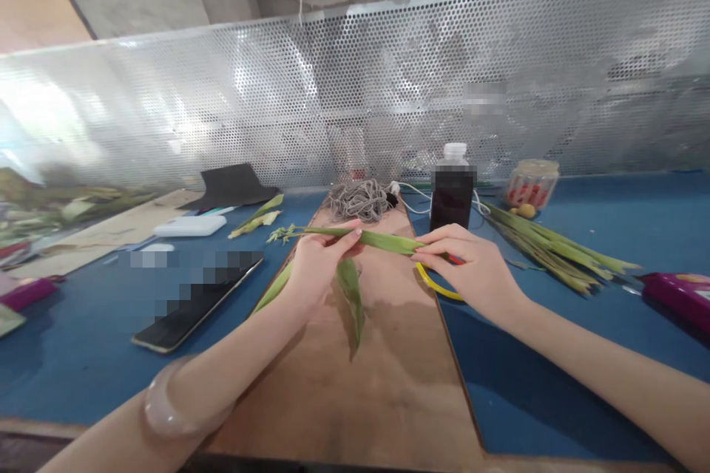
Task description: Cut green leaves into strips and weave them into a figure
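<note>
A green plant stalk (385, 241) with long leaves is stretched level between my two hands above the wooden board (399, 355). My left hand (322, 259) is closed around it, thumb on top; a small flowery tip (282, 234) pokes out on the left. One broad leaf (349, 295) hangs down below that hand, over the board. At the stalk's right end, my right hand (463, 259) pinches it between thumb and fingers. Part of a yellow-handled tool (438, 287) shows beneath the right hand, the rest hidden.
Grey cord (359, 199) lies heaped at the board's far end. A dark bottle (452, 192), a jar (532, 183) and a bundle of stalks (555, 247) are at right. To the left lie a phone (205, 303) and white case (189, 226). A perforated metal screen (355, 89) stands behind.
</note>
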Demonstrator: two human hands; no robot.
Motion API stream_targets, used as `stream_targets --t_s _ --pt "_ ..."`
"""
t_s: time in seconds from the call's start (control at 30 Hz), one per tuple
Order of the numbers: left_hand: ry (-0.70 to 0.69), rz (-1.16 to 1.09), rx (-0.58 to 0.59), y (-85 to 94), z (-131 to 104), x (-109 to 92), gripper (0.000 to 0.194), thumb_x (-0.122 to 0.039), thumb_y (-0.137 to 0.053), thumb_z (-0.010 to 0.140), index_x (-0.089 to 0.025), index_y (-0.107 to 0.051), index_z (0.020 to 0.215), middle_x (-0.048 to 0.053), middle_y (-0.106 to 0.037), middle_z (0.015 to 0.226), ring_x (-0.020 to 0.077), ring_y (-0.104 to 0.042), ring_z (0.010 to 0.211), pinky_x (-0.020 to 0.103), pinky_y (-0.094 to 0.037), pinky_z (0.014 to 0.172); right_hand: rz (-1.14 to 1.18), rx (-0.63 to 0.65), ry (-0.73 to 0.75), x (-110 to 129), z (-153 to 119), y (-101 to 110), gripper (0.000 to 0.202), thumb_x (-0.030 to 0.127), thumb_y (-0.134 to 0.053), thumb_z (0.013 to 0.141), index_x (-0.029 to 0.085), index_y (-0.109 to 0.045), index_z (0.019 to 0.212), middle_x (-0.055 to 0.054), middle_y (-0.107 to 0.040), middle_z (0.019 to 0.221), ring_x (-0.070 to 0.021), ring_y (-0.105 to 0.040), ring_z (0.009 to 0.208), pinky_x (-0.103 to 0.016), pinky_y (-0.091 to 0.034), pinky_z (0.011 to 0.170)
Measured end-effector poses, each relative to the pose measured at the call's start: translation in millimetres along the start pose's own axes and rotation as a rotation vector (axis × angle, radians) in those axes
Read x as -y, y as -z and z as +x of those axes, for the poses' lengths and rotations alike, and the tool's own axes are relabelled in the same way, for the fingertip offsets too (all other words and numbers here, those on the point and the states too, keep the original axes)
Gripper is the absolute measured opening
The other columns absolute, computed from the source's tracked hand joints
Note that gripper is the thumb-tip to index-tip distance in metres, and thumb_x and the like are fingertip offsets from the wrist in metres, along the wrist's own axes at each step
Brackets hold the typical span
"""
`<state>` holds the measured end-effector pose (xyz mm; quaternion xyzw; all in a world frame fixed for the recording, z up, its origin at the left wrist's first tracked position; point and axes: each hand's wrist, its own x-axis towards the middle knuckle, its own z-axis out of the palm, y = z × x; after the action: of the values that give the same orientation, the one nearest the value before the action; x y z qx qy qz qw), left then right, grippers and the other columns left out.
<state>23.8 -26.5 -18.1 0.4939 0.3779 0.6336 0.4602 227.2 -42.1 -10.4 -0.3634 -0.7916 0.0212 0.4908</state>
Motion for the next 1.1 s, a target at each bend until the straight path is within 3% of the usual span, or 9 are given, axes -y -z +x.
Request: stream_targets --t_s 0.23,0.33,0.5,0.7,0.97,1.1 --pt "0.155 -0.145 0.144 -1.2 -1.6 -1.5 0.026 -0.018 -0.067 0.066 -0.014 -0.066 0.092 0.002 -0.068 0.074 0.0087 -0.060 0.062 0.021 -0.050 0.062 0.020 0.025 -0.044 6.1 -0.5 2.2 0.009 0.017 -0.061 0.072 0.020 -0.068 0.067 -0.004 -0.065 0.081 -0.0163 -0.060 0.071 -0.030 -0.051 0.066" --pt "0.205 -0.162 0.199 -6.4 -5.8 -0.9 0.018 -0.018 -0.067 0.067 -0.011 -0.068 0.084 0.006 -0.068 0.077 0.0118 -0.061 0.066 0.024 -0.052 0.065 0.038 0.052 -0.012 5.7 -2.3 1.3 0.008 0.017 -0.061 0.073 0.019 -0.068 0.069 -0.005 -0.064 0.082 -0.0159 -0.060 0.072 -0.030 -0.051 0.065" --pt "0.214 -0.091 0.178 -9.2 -7.3 2.2 0.022 -0.018 -0.070 0.063 -0.010 -0.068 0.084 0.009 -0.069 0.086 0.0171 -0.064 0.074 0.028 -0.053 0.069 0.045 0.075 0.030 1.9 -6.2 -2.9 0.008 0.018 -0.060 0.074 0.020 -0.067 0.069 -0.004 -0.064 0.083 -0.0161 -0.060 0.074 -0.030 -0.051 0.065" --pt "0.216 -0.084 0.165 -4.4 -2.6 4.3 0.022 -0.018 -0.070 0.064 -0.012 -0.068 0.086 0.007 -0.070 0.084 0.0142 -0.065 0.067 0.028 -0.054 0.069 0.041 0.056 0.052 1.0 -5.1 -2.6 0.008 0.019 -0.060 0.074 0.020 -0.066 0.069 -0.005 -0.064 0.081 -0.0162 -0.060 0.072 -0.031 -0.051 0.064" --pt "0.259 -0.165 0.370 -12.8 -12.9 1.9 0.018 -0.020 -0.062 0.073 -0.011 -0.064 0.089 0.011 -0.068 0.095 0.0177 -0.064 0.082 0.028 -0.051 0.078 0.010 -0.029 0.050 13.2 -8.4 -8.3 0.008 0.016 -0.059 0.075 0.018 -0.066 0.072 -0.006 -0.063 0.080 -0.0167 -0.059 0.074 -0.030 -0.050 0.064" --pt "0.272 -0.187 0.300 -18.0 -18.1 -0.6 0.016 -0.020 -0.063 0.072 -0.011 -0.063 0.087 0.009 -0.070 0.087 0.0160 -0.065 0.075 0.027 -0.051 0.074 -0.002 -0.052 0.101 16.4 -9.2 -16.9 0.009 0.013 -0.057 0.075 0.016 -0.065 0.074 -0.008 -0.061 0.079 -0.0165 -0.058 0.074 -0.029 -0.050 0.064"
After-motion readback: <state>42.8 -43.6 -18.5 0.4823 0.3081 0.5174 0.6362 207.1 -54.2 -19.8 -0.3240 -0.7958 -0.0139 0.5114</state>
